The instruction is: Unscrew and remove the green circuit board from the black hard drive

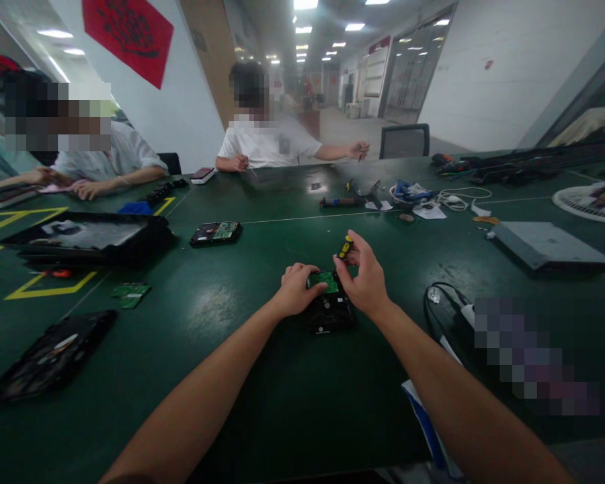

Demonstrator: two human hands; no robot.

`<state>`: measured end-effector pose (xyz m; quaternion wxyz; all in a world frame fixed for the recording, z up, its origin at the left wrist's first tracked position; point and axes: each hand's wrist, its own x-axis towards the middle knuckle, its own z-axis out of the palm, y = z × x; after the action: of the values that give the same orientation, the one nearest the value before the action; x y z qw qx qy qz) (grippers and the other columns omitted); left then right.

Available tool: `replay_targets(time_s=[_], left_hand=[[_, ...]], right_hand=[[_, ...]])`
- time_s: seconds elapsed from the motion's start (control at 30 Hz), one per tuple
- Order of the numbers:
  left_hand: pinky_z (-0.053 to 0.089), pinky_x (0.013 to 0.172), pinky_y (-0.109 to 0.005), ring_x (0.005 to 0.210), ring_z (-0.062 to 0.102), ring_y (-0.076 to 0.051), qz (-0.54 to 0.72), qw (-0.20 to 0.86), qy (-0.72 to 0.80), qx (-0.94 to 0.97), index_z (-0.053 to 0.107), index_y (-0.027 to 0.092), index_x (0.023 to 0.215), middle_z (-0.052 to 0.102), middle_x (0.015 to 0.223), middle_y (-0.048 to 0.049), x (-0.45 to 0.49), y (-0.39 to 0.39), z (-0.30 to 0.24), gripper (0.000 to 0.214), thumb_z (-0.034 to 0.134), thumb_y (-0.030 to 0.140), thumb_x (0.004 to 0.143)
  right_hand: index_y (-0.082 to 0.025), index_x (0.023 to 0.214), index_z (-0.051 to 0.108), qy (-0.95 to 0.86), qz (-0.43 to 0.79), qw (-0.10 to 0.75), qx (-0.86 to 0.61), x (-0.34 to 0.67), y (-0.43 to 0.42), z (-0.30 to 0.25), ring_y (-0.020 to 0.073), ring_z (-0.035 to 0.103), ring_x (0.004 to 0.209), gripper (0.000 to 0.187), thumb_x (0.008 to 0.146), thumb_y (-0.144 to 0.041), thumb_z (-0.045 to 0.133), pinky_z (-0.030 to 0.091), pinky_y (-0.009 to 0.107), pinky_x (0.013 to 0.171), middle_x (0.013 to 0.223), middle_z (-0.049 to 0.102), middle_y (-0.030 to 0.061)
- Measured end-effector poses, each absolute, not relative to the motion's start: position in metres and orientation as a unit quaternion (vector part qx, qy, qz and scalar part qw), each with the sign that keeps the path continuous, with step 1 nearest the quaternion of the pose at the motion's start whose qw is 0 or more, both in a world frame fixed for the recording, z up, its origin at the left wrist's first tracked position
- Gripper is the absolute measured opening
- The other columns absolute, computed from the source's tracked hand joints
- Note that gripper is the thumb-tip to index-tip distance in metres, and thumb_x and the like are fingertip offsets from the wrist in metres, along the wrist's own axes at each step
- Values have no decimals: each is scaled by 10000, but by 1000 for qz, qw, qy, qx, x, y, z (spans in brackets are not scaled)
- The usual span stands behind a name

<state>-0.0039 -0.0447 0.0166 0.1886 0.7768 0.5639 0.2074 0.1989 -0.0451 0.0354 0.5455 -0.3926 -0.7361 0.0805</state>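
Observation:
A black hard drive with a green circuit board at its far end lies on the table in front of me. My left hand grips its left side, the thumb resting on the board. A short screwdriver with a yellow and black handle is pinched between the thumb and fingers of my right hand. That hand is at the drive's right far corner, with the handle tilted above the board. The screwdriver's tip cannot be made out.
Another hard drive lies farther left, near a loose circuit board and a black tray. On the right are a grey metal box and a black cable. Co-workers sit across the table, one by a soldering-like tool.

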Motion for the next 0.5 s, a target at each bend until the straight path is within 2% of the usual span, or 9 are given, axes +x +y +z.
replay_targets(time_s=[0.07, 0.23, 0.4, 0.5], left_hand=[[430, 1047, -493, 1209, 529, -328, 206, 188, 563, 778, 612, 252, 1329, 596, 1276, -116, -4, -45, 17, 495, 631, 534, 923], [429, 1043, -492, 1218, 523, -329, 203, 193, 562, 778, 607, 251, 1330, 592, 1281, -118, -4, -46, 19, 486, 616, 531, 933], [429, 1041, -494, 1203, 525, -327, 203, 192, 562, 779, 621, 235, 1314, 595, 1272, -125, -4, -47, 20, 478, 611, 529, 937], [433, 1037, -494, 1197, 527, -327, 202, 191, 562, 779, 618, 238, 1315, 594, 1272, -124, -4, -46, 20, 480, 617, 529, 932]], right_hand=[[-326, 1565, 345, -735, 63, 546, -397, 200, -45, 36, 258, 705, 970, 671, 957, -294, 628, 664, 492, 844, 1391, 579, 125], [-327, 1597, 270, -743, 64, 538, -394, 201, -46, 38, 260, 694, 1026, 675, 988, -248, 552, 633, 504, 925, 1376, 582, 120], [-327, 1560, 328, -745, 34, 530, -404, 202, -47, 41, 251, 664, 946, 663, 962, -273, 608, 645, 491, 847, 1255, 586, 113], [-340, 1574, 294, -750, 45, 529, -395, 202, -48, 41, 255, 663, 990, 670, 972, -247, 573, 639, 498, 878, 1310, 566, 114]])
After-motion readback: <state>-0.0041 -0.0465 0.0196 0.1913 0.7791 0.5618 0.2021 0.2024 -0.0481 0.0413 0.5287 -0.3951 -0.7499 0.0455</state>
